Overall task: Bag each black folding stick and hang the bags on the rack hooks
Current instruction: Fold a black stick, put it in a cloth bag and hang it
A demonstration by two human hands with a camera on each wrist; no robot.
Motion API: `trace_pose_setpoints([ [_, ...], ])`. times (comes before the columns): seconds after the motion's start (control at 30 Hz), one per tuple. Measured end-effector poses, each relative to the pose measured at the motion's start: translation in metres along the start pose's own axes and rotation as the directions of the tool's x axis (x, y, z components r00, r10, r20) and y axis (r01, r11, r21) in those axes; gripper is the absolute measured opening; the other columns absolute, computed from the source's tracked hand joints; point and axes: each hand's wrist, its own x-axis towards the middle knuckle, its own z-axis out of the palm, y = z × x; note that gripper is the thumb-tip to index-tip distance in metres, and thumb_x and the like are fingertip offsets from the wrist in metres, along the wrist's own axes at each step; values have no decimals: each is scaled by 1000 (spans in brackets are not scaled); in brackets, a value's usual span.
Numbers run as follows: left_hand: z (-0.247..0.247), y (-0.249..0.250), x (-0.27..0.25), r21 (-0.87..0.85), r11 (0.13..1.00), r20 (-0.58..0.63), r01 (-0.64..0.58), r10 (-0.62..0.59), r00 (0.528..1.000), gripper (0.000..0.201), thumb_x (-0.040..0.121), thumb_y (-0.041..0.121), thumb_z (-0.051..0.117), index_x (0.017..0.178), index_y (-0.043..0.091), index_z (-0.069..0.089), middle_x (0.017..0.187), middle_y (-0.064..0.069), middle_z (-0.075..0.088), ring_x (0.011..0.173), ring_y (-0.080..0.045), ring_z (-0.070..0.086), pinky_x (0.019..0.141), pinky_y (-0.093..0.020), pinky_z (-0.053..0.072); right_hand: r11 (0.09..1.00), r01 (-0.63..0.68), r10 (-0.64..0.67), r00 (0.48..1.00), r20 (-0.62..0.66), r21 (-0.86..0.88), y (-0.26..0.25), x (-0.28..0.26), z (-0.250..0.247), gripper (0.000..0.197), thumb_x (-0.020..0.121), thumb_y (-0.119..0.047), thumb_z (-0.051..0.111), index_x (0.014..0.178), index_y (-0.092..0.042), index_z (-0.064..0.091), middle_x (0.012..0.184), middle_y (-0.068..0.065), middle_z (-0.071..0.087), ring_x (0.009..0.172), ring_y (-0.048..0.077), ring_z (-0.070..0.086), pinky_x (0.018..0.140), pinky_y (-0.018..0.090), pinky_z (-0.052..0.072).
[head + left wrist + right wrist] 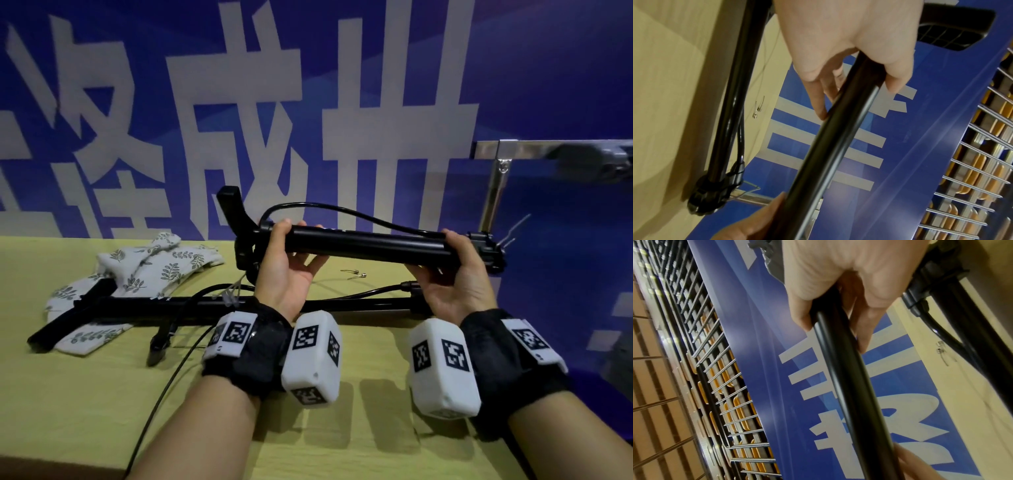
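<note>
Left hand (289, 274) and right hand (455, 274) each curl around the smooth, glossy black folding stick (363, 243).

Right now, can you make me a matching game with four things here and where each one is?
Things:
1. held black stick
2. other black stick
3. leaf-print bags
4. small metal pins

Places:
A. lying flat on the yellow table, one end on the bags
B. loose on the table, behind the hands
C. up in the air, gripped by the left hand and right hand
D. piled at the table's left

Pairs: 1-C, 2-A, 3-D, 4-B
</note>
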Motion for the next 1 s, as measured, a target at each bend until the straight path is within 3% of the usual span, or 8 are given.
trace_pose_setpoints([
  [0.07,2,1,-3,37,999,7,34,-35,999,3,87,20,58,89,17,58,90,-3,64,94,-21,63,72,-41,53,1000,13,-13,999,-33,-6,-5,2,0,7,85,-15,62,81,-13,58,86,6,66,90,22,65,71,42,58],
  [0.2,3,0,-7,277,960,177,48,-100,979,54,74,15,69,123,19,47,111,-3,52,101,-21,56,74,-40,55,998,52,-46,988,-144,32,-21,11,-10,12,88,-20,58,82,-12,52,87,4,62,68,16,68,53,35,59],
  [0.33,5,-1,-9,303,952,201,41,-106,974,56,74,20,63,128,28,48,115,0,47,98,-19,54,81,-38,52,1000,-19,19,975,-222,4,-29,17,-24,52,87,-33,57,132,-7,48,130,11,56,47,14,66,36,20,47],
  [0.5,3,0,-6,45,963,72,267,-270,960,35,93,38,47,115,11,45,101,-8,59,79,-20,59,70,-38,54,1000,-25,22,964,-264,-8,-30,21,-24,57,89,-31,56,138,-6,42,135,12,53,110,20,60,32,21,45],
  [0.57,3,-2,-5,29,956,-24,292,-291,956,30,95,38,47,111,13,44,96,-9,58,73,-20,57,66,-37,52,1000,-8,9,962,-274,6,-30,23,-26,56,89,-31,56,137,-6,42,134,11,53,101,20,65,35,23,48],
  [0.67,2,1,-3,92,993,-198,69,-50,979,9,95,26,50,93,18,49,89,-4,48,73,-17,48,66,-33,46,1000,-21,26,956,-292,19,-32,28,-35,59,87,-38,56,136,-8,43,133,8,54,68,15,63,35,19,45],
  [0.77,2,15,-1,247,957,-172,-154,199,965,12,98,19,44,90,17,54,81,0,47,69,-11,46,68,-26,45,998,-16,35,952,-306,63,-34,34,-43,64,83,-42,59,136,-9,43,126,3,54,73,15,59,37,19,47],
  [1.0,-2,23,1,441,846,-88,-299,373,924,23,98,21,46,82,16,62,71,2,52,65,-7,50,72,-23,47,999,-10,19,948,-318,32,-33,39,-44,62,84,-41,59,135,-8,43,132,7,54,75,13,57,35,19,45],
])
